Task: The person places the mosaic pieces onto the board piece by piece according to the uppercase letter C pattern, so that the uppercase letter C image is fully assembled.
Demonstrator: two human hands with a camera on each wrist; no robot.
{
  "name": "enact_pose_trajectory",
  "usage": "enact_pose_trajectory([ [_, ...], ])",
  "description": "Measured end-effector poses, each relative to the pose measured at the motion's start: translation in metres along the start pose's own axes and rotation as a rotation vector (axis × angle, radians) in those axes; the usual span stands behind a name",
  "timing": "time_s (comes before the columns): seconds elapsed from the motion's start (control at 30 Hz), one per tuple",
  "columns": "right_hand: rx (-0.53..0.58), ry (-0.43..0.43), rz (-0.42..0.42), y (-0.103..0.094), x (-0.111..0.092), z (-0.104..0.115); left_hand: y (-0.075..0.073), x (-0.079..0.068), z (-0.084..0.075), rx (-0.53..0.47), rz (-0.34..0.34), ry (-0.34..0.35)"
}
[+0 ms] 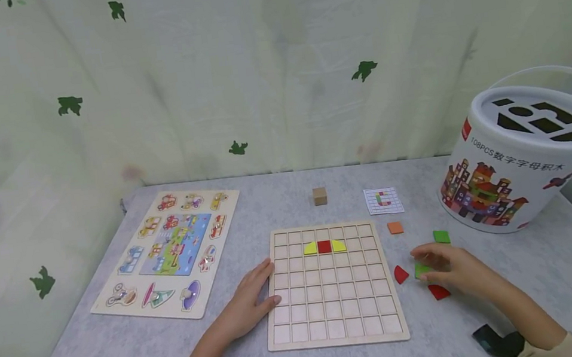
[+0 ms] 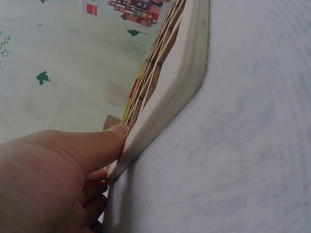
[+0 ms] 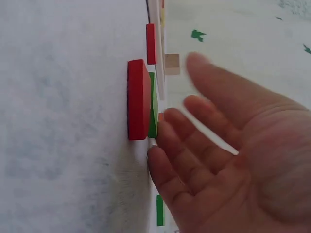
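A wooden grid board point(image 1: 338, 338) lies on the table. On it, a red square point(image 1: 324, 247) sits between a left yellow quarter-round piece point(image 1: 310, 249) and a right one point(image 1: 338, 246). My left hand point(image 1: 247, 299) rests against the board's left edge, thumb and fingertips touching the rim point(image 2: 160, 109). Right of the board, my right hand point(image 1: 455, 268) hovers with loosely bent fingers, nothing between them. Below its fingers lie a green square point(image 1: 422, 270) and a red quarter-round piece point(image 1: 439, 291). Close by are another red quarter-round point(image 1: 401, 274) and a farther green square point(image 1: 441, 236).
An orange square point(image 1: 395, 228) and a small pattern card point(image 1: 383, 201) lie beyond the board's right side. A wooden cube point(image 1: 320, 196) stands behind the board. At left is a picture knob puzzle point(image 1: 146, 312); a large white bucket point(image 1: 534, 170) stands back right.
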State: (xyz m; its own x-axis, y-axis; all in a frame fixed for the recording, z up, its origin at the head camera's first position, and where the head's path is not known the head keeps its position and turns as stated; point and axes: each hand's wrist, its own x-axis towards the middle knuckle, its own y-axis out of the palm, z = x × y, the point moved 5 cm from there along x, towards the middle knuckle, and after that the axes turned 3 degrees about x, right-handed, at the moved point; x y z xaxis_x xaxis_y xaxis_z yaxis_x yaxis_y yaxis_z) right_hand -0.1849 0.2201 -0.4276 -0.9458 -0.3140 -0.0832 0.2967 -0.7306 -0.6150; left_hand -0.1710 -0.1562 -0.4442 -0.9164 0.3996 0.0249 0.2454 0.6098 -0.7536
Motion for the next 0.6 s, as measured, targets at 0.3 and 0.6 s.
enact_pose_trajectory([
  [0.3, -0.128, -0.006, -0.027, 0.0024, 0.0007, -0.0079, 0.0002, 0.0001, 0.0004, -0.001, -0.005, -0.002],
  [0.6, -0.146, 0.028, -0.044, 0.0008, 0.0009, -0.0085, 0.0001, 0.0004, -0.0008, 0.012, -0.006, -0.001],
])
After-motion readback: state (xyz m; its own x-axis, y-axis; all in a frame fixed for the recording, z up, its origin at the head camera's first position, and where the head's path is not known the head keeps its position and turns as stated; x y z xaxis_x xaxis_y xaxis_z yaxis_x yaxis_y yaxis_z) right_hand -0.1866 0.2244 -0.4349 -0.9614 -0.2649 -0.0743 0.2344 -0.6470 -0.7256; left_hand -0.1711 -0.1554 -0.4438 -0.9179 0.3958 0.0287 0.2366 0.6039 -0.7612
